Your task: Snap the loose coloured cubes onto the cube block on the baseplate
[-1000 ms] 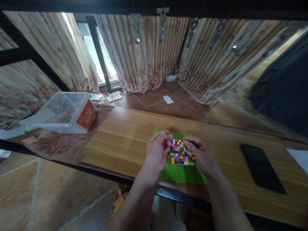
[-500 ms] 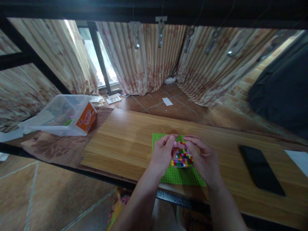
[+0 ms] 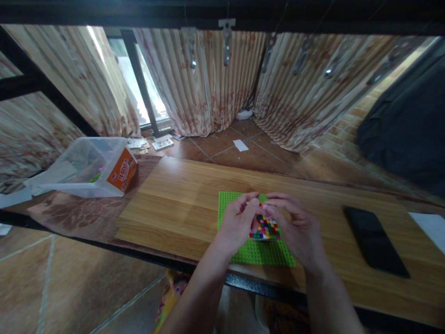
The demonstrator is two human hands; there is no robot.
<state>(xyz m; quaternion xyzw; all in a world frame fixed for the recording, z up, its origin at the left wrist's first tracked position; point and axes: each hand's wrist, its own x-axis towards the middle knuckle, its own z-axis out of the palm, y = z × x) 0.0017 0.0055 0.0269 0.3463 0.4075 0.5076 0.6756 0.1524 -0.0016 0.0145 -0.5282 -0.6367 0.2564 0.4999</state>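
Observation:
A green studded baseplate (image 3: 264,256) lies on the wooden board, partly covered by my hands. Above its middle is a block of small multicoloured bricks (image 3: 268,228), its far part hidden by my fingers. My left hand (image 3: 239,221) is at the block's left side, thumb and fingers closed together at its far edge; what they grip is hidden. From the right, my right hand (image 3: 299,228) pinches a small pink piece (image 3: 265,206) at the block's far edge, close to the left fingertips.
A black phone (image 3: 375,241) lies on the wooden board (image 3: 181,199) at the right, with white paper (image 3: 428,228) beyond it. At the left stands a clear plastic bin (image 3: 74,188) with an orange label and a few coloured pieces inside. Metal clips hang from the dark bar overhead.
Both hands stay over the block while their fingertips shift at its far edge. The pink piece now shows at my right fingertips. The view has shifted slightly.

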